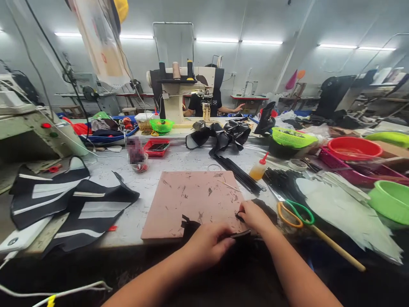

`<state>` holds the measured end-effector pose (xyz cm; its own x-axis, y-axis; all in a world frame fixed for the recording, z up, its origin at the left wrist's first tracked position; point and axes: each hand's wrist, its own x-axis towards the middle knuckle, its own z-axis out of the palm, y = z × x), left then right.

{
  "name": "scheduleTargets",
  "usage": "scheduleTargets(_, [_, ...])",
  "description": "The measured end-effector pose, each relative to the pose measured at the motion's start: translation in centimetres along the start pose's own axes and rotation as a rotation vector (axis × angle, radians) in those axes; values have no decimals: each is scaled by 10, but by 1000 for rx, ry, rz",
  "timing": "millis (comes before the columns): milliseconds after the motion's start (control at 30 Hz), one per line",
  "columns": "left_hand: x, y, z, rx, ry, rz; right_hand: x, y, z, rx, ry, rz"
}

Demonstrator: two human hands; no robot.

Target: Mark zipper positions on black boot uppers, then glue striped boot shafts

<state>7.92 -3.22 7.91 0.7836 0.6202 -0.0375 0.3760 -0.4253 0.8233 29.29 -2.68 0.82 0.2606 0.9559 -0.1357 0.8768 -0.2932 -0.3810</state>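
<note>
My left hand (209, 243) is closed on a black leather-like piece (191, 225) at the table's front edge, thumb on top. Part of that piece hangs below the edge, dark and hard to make out. My right hand (254, 216) pinches a small black bit at the right edge of the pink board (191, 192); whether it joins the piece in my left hand is unclear. Beside my right wrist lies another dark flat piece (266, 211). Scissors (295, 213) with orange and green handles lie to its right, close to a wooden stick (338, 249).
Black cut panels with white strips (92, 207) lie at left. Black strips (238, 172), a glue bottle (258, 167) and a stack of pale sheets (345, 209) sit at right, with plastic baskets (354, 147). Behind a sewing machine (174, 94) sits another person (212, 102).
</note>
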Motion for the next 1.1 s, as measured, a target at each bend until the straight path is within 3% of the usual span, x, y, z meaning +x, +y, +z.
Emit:
scheduleTargets(167, [5, -5, -1, 5, -15, 31, 1, 3, -3, 120, 18, 62])
scheduleTargets(300, [10, -5, -6, -16, -28, 31, 6, 25, -16, 147, 148, 168])
scheduleTargets(433, [15, -6, -9, -35, 27, -23, 9, 57, -30, 92, 263, 277])
scheduleTargets(533, [21, -10, -9, -81, 105, -73, 2, 57, -32, 45, 313, 242])
scheduleTargets(633, [26, -13, -7, -107, 166, -92, -21, 27, -35, 89, 501, 37])
scheduleTargets(700, [29, -15, -5, -117, 179, -84, -41, -1, -41, 209, 682, -283])
scheduleTargets(767, [31, -15, -3, -119, 182, -46, -57, -26, -47, 269, 714, -630])
scheduleTargets(833, [32, -14, -1, -109, 181, 3, -66, -42, -52, 225, 643, -817])
scheduleTargets(900, [32, -11, 0, -79, 181, 35, -68, -49, -53, 170, 594, -848])
scheduleTargets(1100, [27, -4, 3, 94, 189, 89, -64, -45, -48, 87, 554, -768])
